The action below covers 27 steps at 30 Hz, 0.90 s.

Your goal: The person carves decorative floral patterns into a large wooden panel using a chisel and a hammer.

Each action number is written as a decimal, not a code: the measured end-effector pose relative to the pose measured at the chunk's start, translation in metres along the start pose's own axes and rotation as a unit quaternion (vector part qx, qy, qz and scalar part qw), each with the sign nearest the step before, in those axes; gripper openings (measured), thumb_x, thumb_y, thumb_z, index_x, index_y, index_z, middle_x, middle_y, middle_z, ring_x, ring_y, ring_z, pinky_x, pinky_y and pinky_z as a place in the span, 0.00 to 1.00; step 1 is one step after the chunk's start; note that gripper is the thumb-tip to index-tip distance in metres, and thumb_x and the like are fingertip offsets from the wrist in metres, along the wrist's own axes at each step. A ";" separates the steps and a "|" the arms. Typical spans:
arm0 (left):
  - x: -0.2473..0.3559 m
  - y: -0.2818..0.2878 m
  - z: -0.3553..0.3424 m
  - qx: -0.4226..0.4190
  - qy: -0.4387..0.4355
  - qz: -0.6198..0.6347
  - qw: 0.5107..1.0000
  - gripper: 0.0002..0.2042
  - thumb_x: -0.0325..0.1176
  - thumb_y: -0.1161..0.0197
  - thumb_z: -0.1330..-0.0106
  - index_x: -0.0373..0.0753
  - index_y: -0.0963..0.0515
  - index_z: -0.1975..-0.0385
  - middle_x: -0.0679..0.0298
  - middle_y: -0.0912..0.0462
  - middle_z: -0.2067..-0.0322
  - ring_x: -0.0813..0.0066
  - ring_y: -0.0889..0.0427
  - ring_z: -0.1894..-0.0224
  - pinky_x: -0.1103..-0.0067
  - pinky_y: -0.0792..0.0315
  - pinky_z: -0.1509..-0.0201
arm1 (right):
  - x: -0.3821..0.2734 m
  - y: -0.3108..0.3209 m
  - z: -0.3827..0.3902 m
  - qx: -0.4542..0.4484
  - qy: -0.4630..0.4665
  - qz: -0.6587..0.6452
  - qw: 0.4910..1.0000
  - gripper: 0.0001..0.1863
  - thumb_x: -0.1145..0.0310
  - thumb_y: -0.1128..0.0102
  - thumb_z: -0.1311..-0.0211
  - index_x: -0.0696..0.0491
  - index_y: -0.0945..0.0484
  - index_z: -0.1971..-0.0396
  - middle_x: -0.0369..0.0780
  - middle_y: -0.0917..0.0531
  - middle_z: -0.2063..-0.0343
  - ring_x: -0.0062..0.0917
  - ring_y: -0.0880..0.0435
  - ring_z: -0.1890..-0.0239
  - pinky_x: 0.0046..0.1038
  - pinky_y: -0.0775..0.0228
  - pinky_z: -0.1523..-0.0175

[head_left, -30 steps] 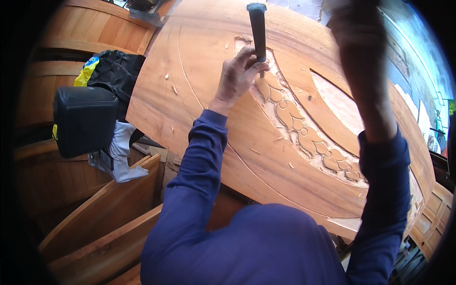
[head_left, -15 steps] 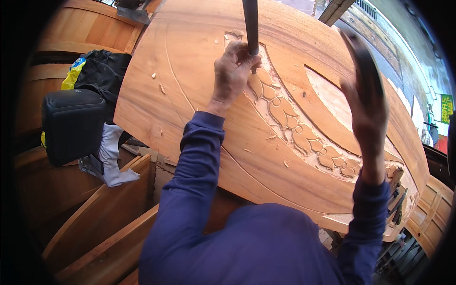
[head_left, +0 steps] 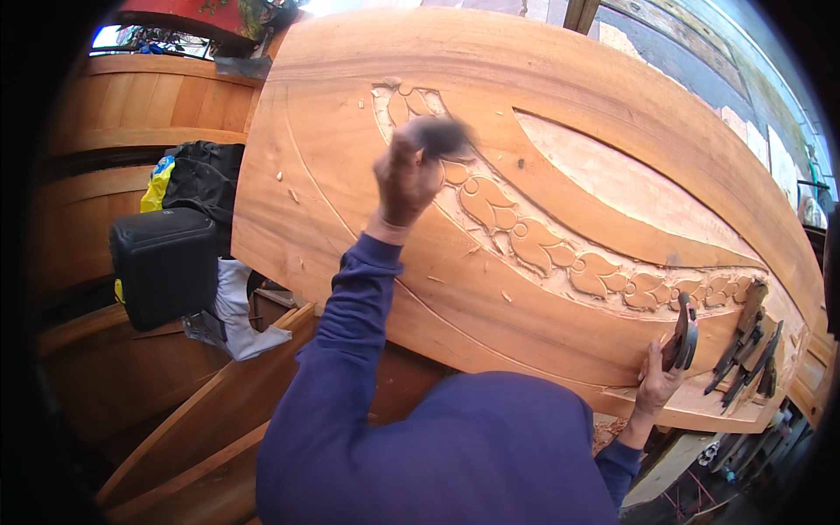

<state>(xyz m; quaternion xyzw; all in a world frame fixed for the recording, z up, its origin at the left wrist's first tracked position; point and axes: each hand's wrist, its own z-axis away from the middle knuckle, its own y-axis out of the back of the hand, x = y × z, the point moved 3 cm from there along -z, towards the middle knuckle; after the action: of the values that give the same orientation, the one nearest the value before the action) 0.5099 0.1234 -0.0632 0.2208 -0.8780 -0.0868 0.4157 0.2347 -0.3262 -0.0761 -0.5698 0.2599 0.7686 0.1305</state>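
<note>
My left hand (head_left: 404, 184) is closed on a dark-handled carving chisel (head_left: 444, 137), its end smeared by motion. It is over the upper-left end of a carved band of leaves and flowers (head_left: 534, 241) on a broad wooden panel (head_left: 350, 122). The chisel's tip is hidden. My right hand (head_left: 656, 381) grips a dark, curved tool (head_left: 682, 341) by the panel's near edge at the right; its exact kind cannot be made out. The carved band has raised petals against a rougher, paler cut ground.
Several dark-bladed tools (head_left: 748, 363) lie at the panel's right end. A recessed pale area (head_left: 612, 188) lies beyond the carving. Wood chips are scattered about. On the left are a black case (head_left: 166, 267), a grey cloth (head_left: 241, 315), a black bag (head_left: 206, 179) and wooden boards (head_left: 197, 402).
My right hand has come down from its raised position toward the panel's near right edge, with the dark tool. My left hand has tipped the chisel, whose long shaft no longer stands upright in view.
</note>
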 end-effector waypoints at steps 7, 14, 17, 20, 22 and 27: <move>0.040 -0.002 -0.010 0.115 0.236 0.259 0.929 0.15 0.22 0.39 0.23 0.37 0.33 0.42 0.56 0.14 0.61 0.65 0.10 0.57 0.71 0.12 0.48 | 0.027 0.014 -0.010 -0.033 0.009 -0.016 0.999 0.18 0.76 0.33 0.28 0.53 0.20 0.41 0.26 0.24 0.77 0.07 0.35 0.83 0.16 0.47 0.81; 0.056 0.008 0.056 0.109 0.273 0.223 0.929 0.15 0.20 0.37 0.25 0.38 0.33 0.45 0.50 0.12 0.58 0.60 0.09 0.55 0.70 0.11 0.49 | 0.009 0.006 -0.009 -0.052 -0.014 -0.022 0.998 0.23 0.78 0.35 0.28 0.52 0.22 0.35 0.24 0.27 0.79 0.06 0.37 0.83 0.15 0.49 0.80; 0.054 0.010 0.064 0.107 0.299 0.194 0.928 0.18 0.20 0.36 0.26 0.36 0.33 0.42 0.51 0.13 0.55 0.62 0.09 0.56 0.74 0.11 0.51 | 0.005 0.004 -0.008 -0.057 -0.008 -0.018 0.998 0.26 0.78 0.36 0.28 0.51 0.24 0.32 0.24 0.27 0.78 0.05 0.39 0.84 0.15 0.51 0.81; 0.041 0.011 0.059 0.101 0.304 0.241 0.916 0.18 0.19 0.33 0.29 0.35 0.30 0.43 0.58 0.14 0.58 0.69 0.10 0.57 0.77 0.12 0.52 | 0.006 0.003 -0.010 -0.065 0.010 -0.010 0.998 0.27 0.79 0.35 0.28 0.50 0.25 0.30 0.24 0.27 0.78 0.06 0.39 0.84 0.15 0.51 0.81; 0.029 0.010 0.056 0.092 0.302 0.268 0.910 0.17 0.18 0.31 0.31 0.35 0.28 0.46 0.64 0.16 0.62 0.74 0.11 0.60 0.77 0.12 0.52 | 0.004 0.000 -0.010 -0.052 0.011 -0.018 0.998 0.27 0.79 0.35 0.28 0.50 0.25 0.31 0.24 0.27 0.78 0.06 0.39 0.84 0.15 0.51 0.82; 0.019 0.012 0.041 0.045 0.306 0.248 0.918 0.18 0.20 0.28 0.32 0.38 0.29 0.48 0.62 0.14 0.66 0.72 0.10 0.63 0.77 0.11 0.56 | 0.002 -0.001 -0.009 -0.054 0.017 -0.024 0.998 0.26 0.80 0.36 0.28 0.50 0.25 0.32 0.23 0.26 0.77 0.05 0.40 0.84 0.15 0.51 0.81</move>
<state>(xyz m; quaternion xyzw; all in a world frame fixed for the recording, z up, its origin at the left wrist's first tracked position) 0.4640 0.1237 -0.0720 0.0302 -0.7372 0.1303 0.6623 0.2414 -0.3307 -0.0800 -0.5951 0.2064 0.7683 0.1141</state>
